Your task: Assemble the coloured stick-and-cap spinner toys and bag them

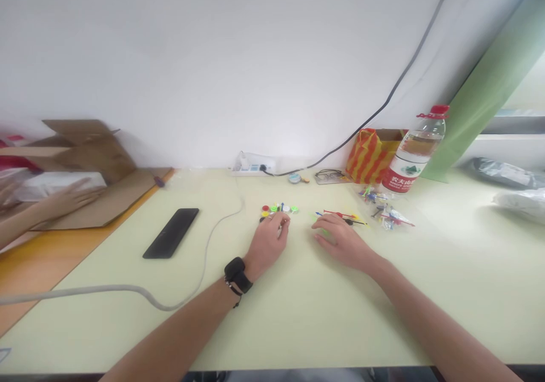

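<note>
My left hand [268,240], with a black watch [238,274] on its wrist, rests on the table with its fingers curled together; what they pinch, if anything, is hidden. Just beyond its fingertips lie several small round pieces, among them a red one [265,208], a white one [286,209] and green ones [294,209]. To the right, my right hand [338,239] has its thumb and fingers apart, palm toward the table. Partly under it shows a small green piece [325,233]. Thin coloured plastic pieces, including a red stick [332,212], lie just behind its knuckles.
Clear bags of small coloured parts [389,217] lie near a water bottle [415,155]. A black phone [171,233] and a grey cable [206,257] lie left. Behind are a power strip [251,165] and glasses [330,175]. Another person's hand [70,200] is at a cardboard box [97,155].
</note>
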Available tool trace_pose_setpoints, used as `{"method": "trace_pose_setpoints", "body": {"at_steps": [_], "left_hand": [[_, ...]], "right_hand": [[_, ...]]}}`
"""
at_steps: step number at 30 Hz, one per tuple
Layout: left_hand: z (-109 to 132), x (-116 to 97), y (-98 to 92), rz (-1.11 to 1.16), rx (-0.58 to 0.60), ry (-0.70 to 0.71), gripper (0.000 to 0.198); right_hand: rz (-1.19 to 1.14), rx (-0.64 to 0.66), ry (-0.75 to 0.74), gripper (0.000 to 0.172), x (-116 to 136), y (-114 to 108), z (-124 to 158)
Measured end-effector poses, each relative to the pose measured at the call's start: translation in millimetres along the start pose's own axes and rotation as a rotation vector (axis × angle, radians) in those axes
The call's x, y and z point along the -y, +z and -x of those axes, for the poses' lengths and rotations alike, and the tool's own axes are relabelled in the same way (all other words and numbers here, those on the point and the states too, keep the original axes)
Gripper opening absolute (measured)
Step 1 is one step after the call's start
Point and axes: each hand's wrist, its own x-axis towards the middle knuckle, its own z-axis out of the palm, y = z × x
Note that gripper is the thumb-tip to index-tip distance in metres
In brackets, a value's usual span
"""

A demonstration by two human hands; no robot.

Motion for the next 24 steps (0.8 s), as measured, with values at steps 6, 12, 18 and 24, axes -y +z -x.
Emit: {"method": "trace_pose_setpoints", "body": {"at_steps": [6,12,18,24], "left_hand": [[-6.2,13.8,-0.1,0.016,-0.097,-0.042,0.012],[-8.2,17.8,-1.1,0.052,-0.148,-0.024,0.019],[-9.0,20.4,0.4,0.014,-0.083,0.001,0.026],[-8.2,22.6,1.3,-0.031,-0.052,0.026,0.03]], "right_hand": [[-0.011,0.036,-0.007,0.016,1.9,-0.9,0.1],[-0.019,0.053,-0.006,0.015,3.2,-1.6,-0.4],[-0.02,0.064,-0.001,0.015,5.5,-3.0,0.0],[-0.017,0.079,0.005,0.015,6.3,-3.2,-0.7]]}}
